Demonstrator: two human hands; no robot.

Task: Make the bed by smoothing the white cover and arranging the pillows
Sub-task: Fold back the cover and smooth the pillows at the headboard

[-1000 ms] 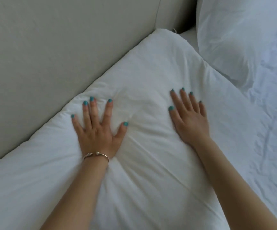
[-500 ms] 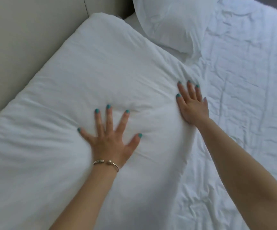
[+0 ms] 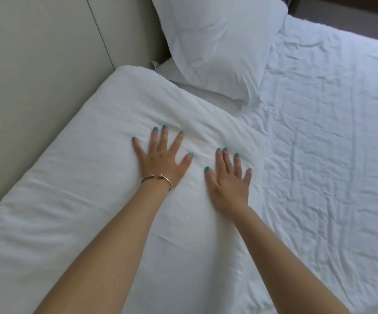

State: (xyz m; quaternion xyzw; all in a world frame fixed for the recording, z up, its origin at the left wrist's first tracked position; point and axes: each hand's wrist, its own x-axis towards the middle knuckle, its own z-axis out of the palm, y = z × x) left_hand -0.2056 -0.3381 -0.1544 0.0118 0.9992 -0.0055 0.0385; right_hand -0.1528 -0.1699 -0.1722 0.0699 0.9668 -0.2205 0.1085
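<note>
A large white pillow (image 3: 88, 177) lies flat along the grey headboard, filling the left and middle of the view. My left hand (image 3: 160, 158), with a bracelet at the wrist, presses flat on it with fingers spread. Just to its right, my right hand (image 3: 230, 182) also presses flat on the pillow, near the pillow's right edge. A second white pillow (image 3: 219, 46) leans against the headboard at the top, beyond the first one. The wrinkled white cover (image 3: 330, 155) spreads over the bed to the right.
The padded grey headboard (image 3: 36, 75) runs along the left side, with a vertical seam in it. A dark strip of floor or furniture (image 3: 353, 12) shows past the bed's far edge at the top right.
My right hand has moved from the pillow's right edge onto its top, closer to my left hand. My view has shifted, and more of the far pillow and cover shows.
</note>
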